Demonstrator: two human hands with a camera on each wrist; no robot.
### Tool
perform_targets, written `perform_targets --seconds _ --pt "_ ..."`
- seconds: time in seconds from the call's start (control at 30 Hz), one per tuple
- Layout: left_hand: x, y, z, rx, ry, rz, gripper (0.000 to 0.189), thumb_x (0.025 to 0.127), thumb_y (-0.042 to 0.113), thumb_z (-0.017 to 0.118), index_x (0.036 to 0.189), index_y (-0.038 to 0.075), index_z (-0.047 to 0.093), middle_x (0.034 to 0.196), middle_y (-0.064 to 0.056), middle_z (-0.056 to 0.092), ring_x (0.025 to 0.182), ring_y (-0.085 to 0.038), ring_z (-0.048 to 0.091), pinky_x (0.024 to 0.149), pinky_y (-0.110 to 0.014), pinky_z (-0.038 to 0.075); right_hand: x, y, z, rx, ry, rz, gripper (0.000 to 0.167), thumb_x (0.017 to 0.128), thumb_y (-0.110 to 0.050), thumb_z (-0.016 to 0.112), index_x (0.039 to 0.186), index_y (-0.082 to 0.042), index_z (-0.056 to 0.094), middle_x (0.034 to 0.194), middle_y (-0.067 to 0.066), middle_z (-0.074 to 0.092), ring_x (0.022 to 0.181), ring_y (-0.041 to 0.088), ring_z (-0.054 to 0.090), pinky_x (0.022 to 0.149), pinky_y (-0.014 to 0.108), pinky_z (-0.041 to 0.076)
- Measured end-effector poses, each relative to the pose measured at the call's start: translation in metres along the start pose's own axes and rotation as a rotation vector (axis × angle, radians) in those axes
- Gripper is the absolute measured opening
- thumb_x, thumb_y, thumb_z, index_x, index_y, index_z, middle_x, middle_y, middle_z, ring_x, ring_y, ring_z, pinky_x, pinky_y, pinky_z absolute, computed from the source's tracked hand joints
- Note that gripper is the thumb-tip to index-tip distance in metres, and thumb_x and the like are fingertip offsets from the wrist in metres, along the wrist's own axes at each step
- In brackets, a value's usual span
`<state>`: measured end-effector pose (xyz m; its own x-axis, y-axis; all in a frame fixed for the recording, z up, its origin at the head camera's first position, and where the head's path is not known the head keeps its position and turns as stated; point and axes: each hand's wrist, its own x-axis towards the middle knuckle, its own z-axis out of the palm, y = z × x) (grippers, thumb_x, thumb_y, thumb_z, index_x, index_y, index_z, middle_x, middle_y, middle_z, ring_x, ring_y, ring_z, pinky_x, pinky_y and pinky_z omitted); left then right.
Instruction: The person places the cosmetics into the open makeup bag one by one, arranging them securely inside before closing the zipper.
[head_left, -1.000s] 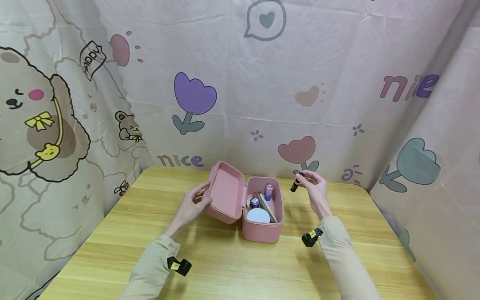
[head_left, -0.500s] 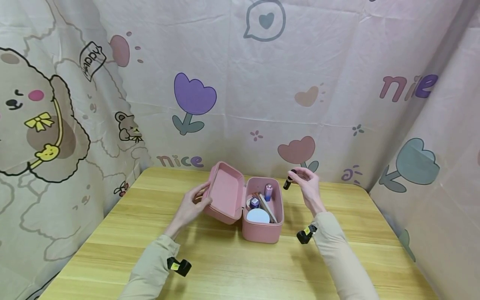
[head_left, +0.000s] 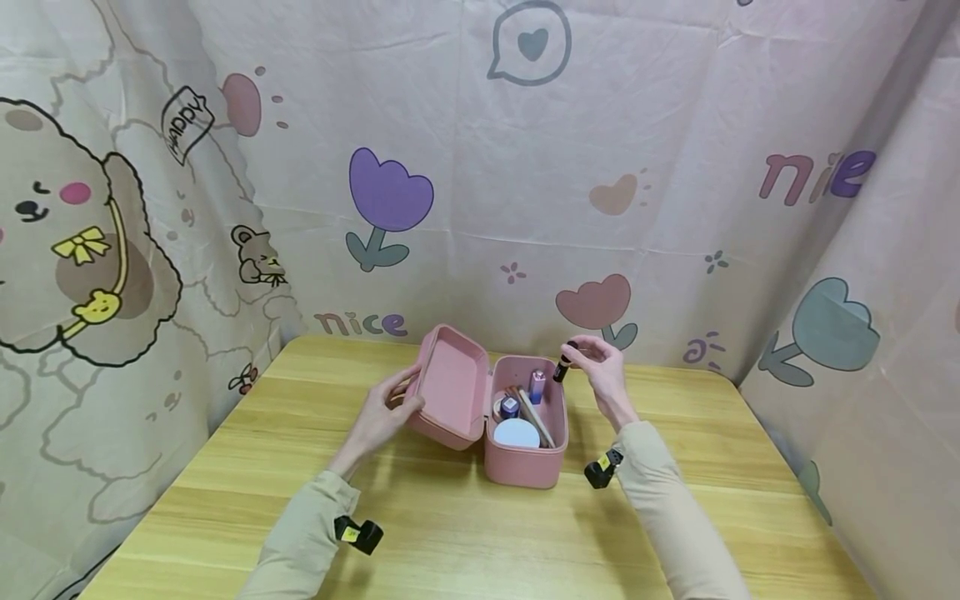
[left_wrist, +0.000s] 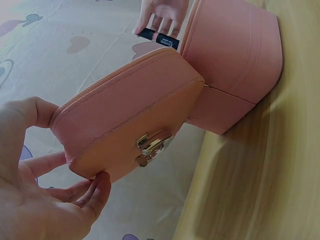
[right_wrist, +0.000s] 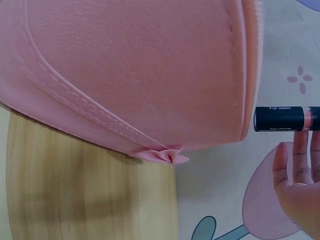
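Observation:
A pink cosmetic case (head_left: 525, 468) stands on the table, its lid (head_left: 455, 379) swung out to the left. My left hand (head_left: 381, 414) grips the lid's outer end, thumb on the rim and fingers underneath, as the left wrist view shows. Between the fingertips of my right hand (head_left: 606, 379) is a slim black lipstick tube (head_left: 561, 369) with a pinkish clear band, lettered "Fun colors" in the right wrist view. The lipstick slants at the case's far right rim. In the case are a purple-pink tube (head_left: 537, 386), a small dark jar (head_left: 509, 406), a white round item (head_left: 516, 432) and slender sticks (head_left: 534, 414).
The case and lid rest on a light wooden table (head_left: 450, 533). A printed cloth (head_left: 480, 167) hangs close behind the table's far edge and along both sides. A gold clasp (left_wrist: 152, 145) sits on the lid's outside. Each sleeve carries a small black camera (head_left: 360, 535).
My right hand has moved left with the lipstick, from beside the case to its right rim. My left hand stays on the lid, and the case has not moved.

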<state>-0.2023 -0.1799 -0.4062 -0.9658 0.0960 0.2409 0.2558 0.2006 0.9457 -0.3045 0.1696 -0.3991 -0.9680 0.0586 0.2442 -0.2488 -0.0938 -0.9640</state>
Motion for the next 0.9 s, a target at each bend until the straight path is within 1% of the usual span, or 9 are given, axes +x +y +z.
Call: perform_targets --seconds 0.13,0.27,0.4,0.5,0.67,0.8,0.9 --pt "0.000 -0.001 0.000 -0.004 -0.001 -0.011 0.061 0.094 0.001 0.060 0.151 -0.003 0.039 0.150 -0.035 0.043 0.133 -0.049 0.051 0.101 -0.024 0.054 -0.002 0.002 0.003 -0.020 -0.005 0.017 0.015 0.087 -0.009 0.078 0.100 -0.009 0.069 0.082 -0.009 0.074 0.075 0.005 0.069 0.076 0.024 0.059" --pt "-0.002 0.000 -0.001 -0.013 -0.004 -0.022 0.061 0.094 0.001 0.060 0.151 -0.002 0.040 0.150 -0.035 0.044 0.133 -0.049 0.051 0.101 -0.024 0.054 -0.003 0.007 0.005 -0.061 -0.019 0.001 0.021 0.086 -0.009 0.079 0.104 -0.004 0.069 0.082 -0.012 0.073 0.075 0.003 0.068 0.073 0.020 0.058" --pt "-0.002 0.000 -0.001 -0.013 -0.004 -0.016 0.061 0.094 0.001 0.061 0.151 -0.003 0.040 0.149 -0.035 0.044 0.133 -0.049 0.052 0.099 -0.021 0.054 -0.004 0.012 0.006 -0.139 -0.027 -0.015 0.029 0.087 -0.009 0.078 0.110 0.005 0.068 0.080 -0.017 0.071 0.076 0.001 0.065 0.074 0.016 0.055" --pt "-0.002 0.000 -0.001 -0.009 -0.004 -0.016 0.061 0.094 0.001 0.061 0.151 -0.002 0.040 0.150 -0.035 0.044 0.133 -0.049 0.052 0.100 -0.021 0.054 -0.006 0.014 0.007 -0.203 -0.024 -0.026 0.035 0.086 -0.011 0.079 0.113 0.008 0.067 0.079 -0.018 0.068 0.079 0.001 0.062 0.075 0.014 0.051" --pt "-0.002 0.000 -0.001 -0.005 -0.003 -0.014 0.061 0.094 0.002 0.060 0.151 -0.002 0.040 0.150 -0.035 0.043 0.133 -0.049 0.051 0.102 -0.024 0.054 -0.008 0.017 0.008 -0.270 -0.014 -0.047 0.035 0.083 -0.014 0.082 0.110 0.005 0.071 0.084 -0.014 0.065 0.083 0.005 0.055 0.071 0.016 0.042" --pt "-0.002 0.000 -0.001 -0.006 -0.001 -0.005 0.060 0.094 0.001 0.060 0.150 -0.003 0.040 0.149 -0.035 0.044 0.133 -0.049 0.052 0.099 -0.018 0.053 -0.009 0.020 0.008 -0.279 -0.022 -0.059 0.035 0.082 -0.012 0.083 0.110 0.005 0.072 0.090 -0.010 0.066 0.082 0.005 0.054 0.071 0.017 0.042" --pt "-0.003 0.001 -0.002 -0.014 0.001 -0.004 0.060 0.094 0.001 0.060 0.150 -0.004 0.040 0.149 -0.035 0.045 0.133 -0.048 0.052 0.095 -0.012 0.050 -0.009 0.023 0.007 -0.288 -0.025 -0.060 0.033 0.081 -0.011 0.083 0.108 0.005 0.072 0.091 -0.009 0.067 0.081 0.005 0.053 0.069 0.017 0.041"
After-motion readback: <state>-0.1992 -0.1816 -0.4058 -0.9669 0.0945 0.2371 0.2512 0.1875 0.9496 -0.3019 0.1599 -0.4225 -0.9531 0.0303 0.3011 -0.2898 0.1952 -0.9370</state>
